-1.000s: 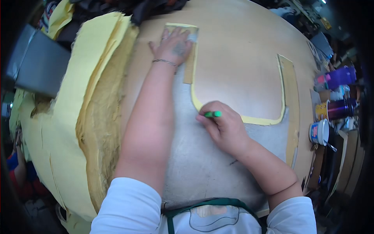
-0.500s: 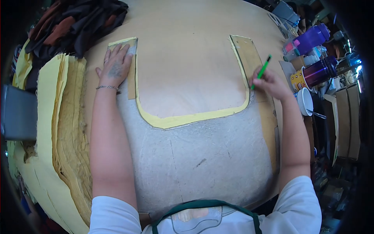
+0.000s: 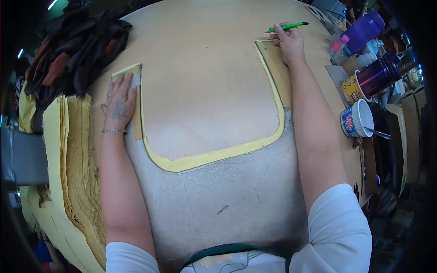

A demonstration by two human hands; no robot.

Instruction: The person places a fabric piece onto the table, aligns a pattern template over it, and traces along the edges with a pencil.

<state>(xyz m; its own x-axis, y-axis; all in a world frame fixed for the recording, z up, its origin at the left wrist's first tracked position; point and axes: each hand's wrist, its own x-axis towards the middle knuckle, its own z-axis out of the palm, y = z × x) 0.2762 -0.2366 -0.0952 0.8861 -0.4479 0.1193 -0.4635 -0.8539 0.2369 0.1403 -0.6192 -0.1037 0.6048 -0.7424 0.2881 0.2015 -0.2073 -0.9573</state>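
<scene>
A large grey U-shaped template (image 3: 227,195) lies on the table, with a strip of yellow material (image 3: 218,154) showing along its inner edge. My left hand (image 3: 120,100) rests flat on the template's left arm, fingers stretched out. At the top of the right arm, my right hand (image 3: 289,43) pinches a green pencil (image 3: 291,27), which is tilted low with its sharpened tip to the left. Brown strips (image 3: 279,75) line the template's arms. Dark marks are visible on the grey surface.
At left stand a thick stack of yellow sheets (image 3: 77,159), dark fabric (image 3: 82,50) and a grey box (image 3: 25,157). Along the right edge are a white cup with a spoon (image 3: 357,119), a dark tumbler (image 3: 378,77) and a purple bottle (image 3: 363,32). A person's arm shows lower left.
My right hand has moved with the pencil from the inner curve, up along the right arm to its top end. My left hand stays on the left arm. The camera view has shifted.
</scene>
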